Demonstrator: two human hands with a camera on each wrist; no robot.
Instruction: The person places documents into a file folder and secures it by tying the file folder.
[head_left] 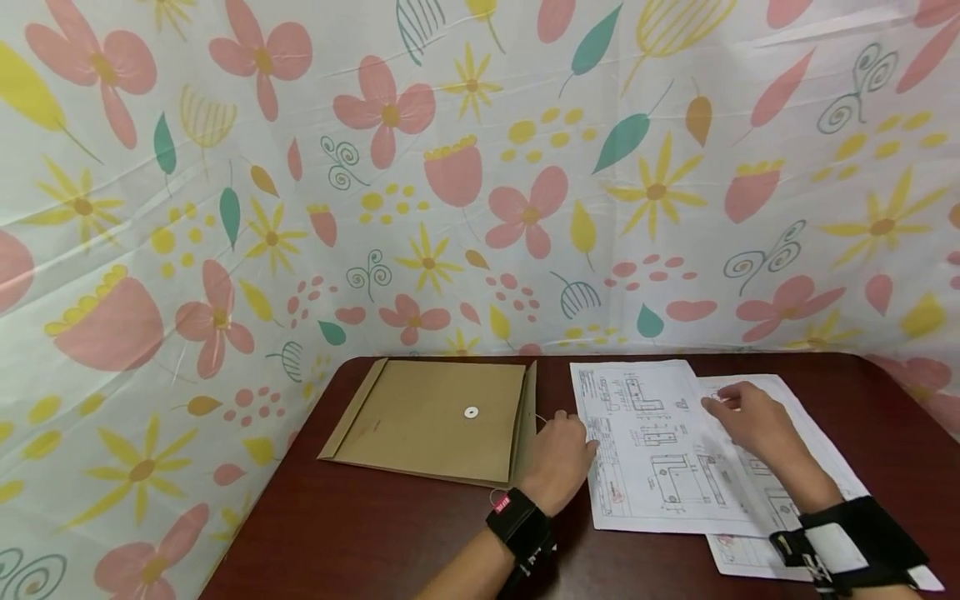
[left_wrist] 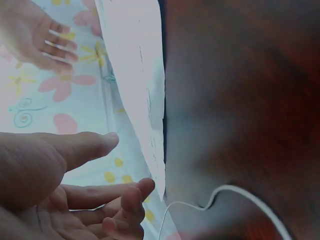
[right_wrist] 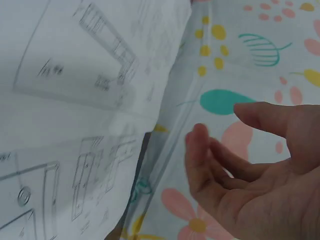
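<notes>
A makeshift desk corner, more office than home: a dark brown table (head_left: pixel 375 533) hemmed in by a flowered sheet (head_left: pixel 225 208), with a brown envelope (head_left: pixel 427 429) and technical drawings (head_left: pixel 645 450) lying on it.

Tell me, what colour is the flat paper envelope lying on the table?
The flat paper envelope is kraft brown; the head view shows it best.

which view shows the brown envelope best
The head view: the brown envelope lies whole and flat on the table, left of the left hand. Neither wrist view shows the envelope itself.
</notes>
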